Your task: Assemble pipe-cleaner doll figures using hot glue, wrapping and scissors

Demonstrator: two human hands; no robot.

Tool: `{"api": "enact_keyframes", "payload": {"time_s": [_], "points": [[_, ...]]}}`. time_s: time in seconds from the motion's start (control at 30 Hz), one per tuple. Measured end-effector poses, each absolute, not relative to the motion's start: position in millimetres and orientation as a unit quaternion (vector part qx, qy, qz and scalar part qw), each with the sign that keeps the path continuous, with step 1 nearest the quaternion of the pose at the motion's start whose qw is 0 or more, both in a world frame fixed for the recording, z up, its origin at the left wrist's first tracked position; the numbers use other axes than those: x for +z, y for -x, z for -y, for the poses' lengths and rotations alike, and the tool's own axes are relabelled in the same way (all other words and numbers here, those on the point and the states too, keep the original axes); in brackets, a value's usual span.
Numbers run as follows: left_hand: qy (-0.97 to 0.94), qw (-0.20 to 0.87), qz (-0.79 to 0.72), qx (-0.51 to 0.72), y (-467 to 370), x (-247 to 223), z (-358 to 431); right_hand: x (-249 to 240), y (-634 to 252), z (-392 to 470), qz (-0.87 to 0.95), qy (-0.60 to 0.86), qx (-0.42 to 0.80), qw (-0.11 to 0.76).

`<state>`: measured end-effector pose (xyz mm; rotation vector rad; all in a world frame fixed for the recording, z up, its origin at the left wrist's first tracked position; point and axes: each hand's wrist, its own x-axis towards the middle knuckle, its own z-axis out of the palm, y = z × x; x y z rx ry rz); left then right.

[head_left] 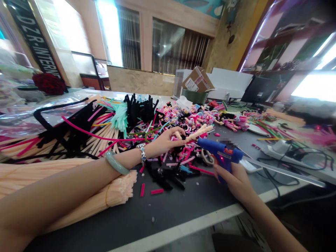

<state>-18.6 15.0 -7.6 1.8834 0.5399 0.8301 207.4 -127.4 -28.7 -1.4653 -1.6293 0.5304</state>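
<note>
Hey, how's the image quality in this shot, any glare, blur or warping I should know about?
Head view: the windows at top left and far right are blown out to white; straight edges bow, a wide-lens warp; the corners smear. The left hand on a peach craft piece and the right hand gripping the blue glue gun are fairly sharp; a small patch on the gun is pixelated.

One head-worn camera looks forward and down, tilted. It sits close above the grey table (168, 206), facing the windows beyond.
</note>
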Motion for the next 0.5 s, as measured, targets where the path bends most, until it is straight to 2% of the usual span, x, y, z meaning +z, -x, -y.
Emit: {"api": "enact_keyframes", "payload": {"time_s": [0.5], "points": [[-0.782, 0.468, -0.212, 0.353, 17.9, -5.1, -12.3, -33.2, -208.2, 128.3, 0.665, 0.578, 0.218, 0.419]]}}
